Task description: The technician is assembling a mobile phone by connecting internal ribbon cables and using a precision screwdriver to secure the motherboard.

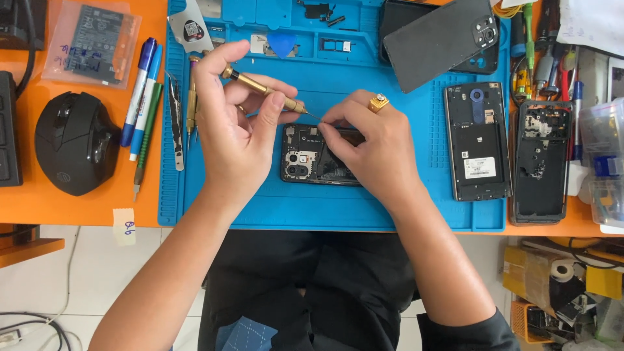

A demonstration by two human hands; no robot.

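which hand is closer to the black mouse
Left. The left hand holds the brass screwdriver over the blue mat's left half, a short way right of the mouse. The right hand rests on the opened phone, farther right.

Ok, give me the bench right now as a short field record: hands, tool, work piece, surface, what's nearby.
left hand: grips brass screwdriver, tip angled down to the right
right hand: fingers pinched at the tip, resting on opened phone
surface: blue repair mat on orange desk
right of work: second opened phone, dark frame
left of mat: pens, black mouse
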